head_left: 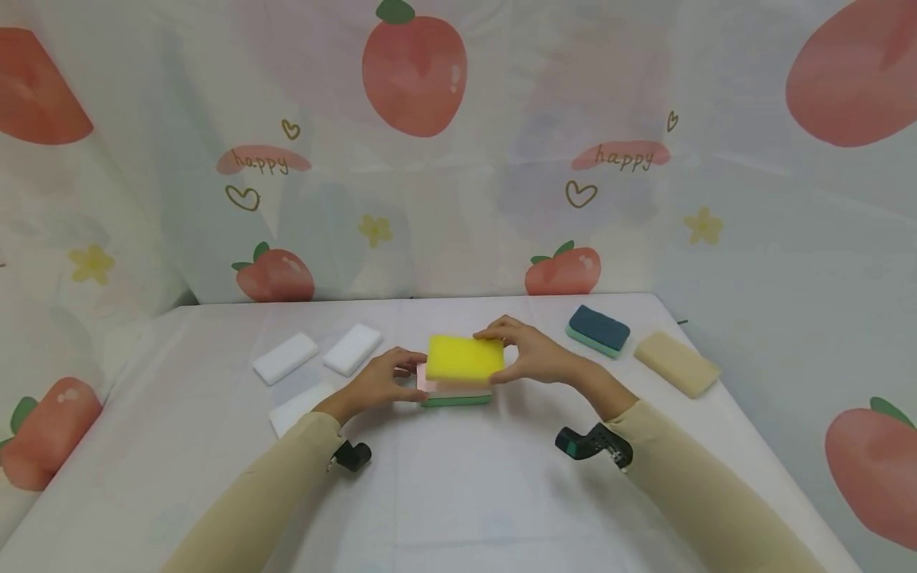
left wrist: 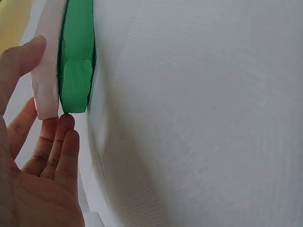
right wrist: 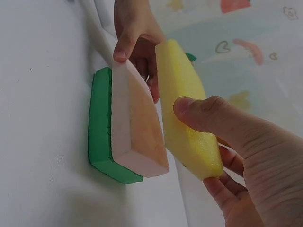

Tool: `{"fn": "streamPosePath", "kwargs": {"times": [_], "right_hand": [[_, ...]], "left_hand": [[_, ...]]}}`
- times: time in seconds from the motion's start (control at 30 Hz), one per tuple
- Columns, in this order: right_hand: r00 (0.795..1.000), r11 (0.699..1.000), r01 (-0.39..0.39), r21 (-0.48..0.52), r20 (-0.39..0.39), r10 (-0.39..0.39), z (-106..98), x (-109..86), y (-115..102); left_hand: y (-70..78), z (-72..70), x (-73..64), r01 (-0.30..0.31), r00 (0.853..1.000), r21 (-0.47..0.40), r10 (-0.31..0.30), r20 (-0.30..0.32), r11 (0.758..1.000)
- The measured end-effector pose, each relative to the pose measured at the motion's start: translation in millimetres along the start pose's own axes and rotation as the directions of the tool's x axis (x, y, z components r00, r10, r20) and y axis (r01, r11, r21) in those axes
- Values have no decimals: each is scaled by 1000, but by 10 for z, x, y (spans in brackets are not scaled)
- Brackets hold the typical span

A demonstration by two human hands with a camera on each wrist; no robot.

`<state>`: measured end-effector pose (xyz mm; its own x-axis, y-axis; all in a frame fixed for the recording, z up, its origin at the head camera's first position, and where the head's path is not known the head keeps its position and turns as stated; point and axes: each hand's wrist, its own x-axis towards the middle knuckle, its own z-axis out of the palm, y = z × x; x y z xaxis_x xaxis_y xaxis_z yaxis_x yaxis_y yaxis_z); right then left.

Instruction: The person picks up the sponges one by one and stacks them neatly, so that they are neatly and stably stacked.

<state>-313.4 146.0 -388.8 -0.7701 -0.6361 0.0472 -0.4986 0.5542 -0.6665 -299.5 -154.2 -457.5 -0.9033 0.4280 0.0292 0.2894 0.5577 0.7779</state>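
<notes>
A yellow sponge (head_left: 466, 358) is held tilted by my right hand (head_left: 537, 354), thumb on one broad face and fingers behind it in the right wrist view. Just below it, a pale pink sponge (right wrist: 142, 123) lies on top of a green sponge block (right wrist: 100, 125) on the table; a gap shows between yellow and pink. At the left end of this stack my left hand (head_left: 380, 384) grips the pink sponge, the thumb on its edge and the fingers around its end. The fingertips also come close to the green block's end in the left wrist view.
Three white sponges, one (head_left: 285, 358) at the far left, another (head_left: 353, 350) beside it and a third (head_left: 297, 407) partly behind the left forearm, lie on the white table (head_left: 458, 493). To the right are a dark blue and green sponge (head_left: 600, 328) and a beige sponge (head_left: 677, 364).
</notes>
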Motion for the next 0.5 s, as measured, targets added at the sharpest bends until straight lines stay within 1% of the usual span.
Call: {"fn": "streamPosePath", "kwargs": {"times": [0.13,0.5], "right_hand": [[1000,1000,11,22,14,-11,38,36,10],[999,1000,-7,-8,34,7,134,110,-10]], "left_hand": [[16,0,-6,15,1000,-4,-15,-2,1000],[-10,1,10,24,1000,-6,-24,5,1000]]}}
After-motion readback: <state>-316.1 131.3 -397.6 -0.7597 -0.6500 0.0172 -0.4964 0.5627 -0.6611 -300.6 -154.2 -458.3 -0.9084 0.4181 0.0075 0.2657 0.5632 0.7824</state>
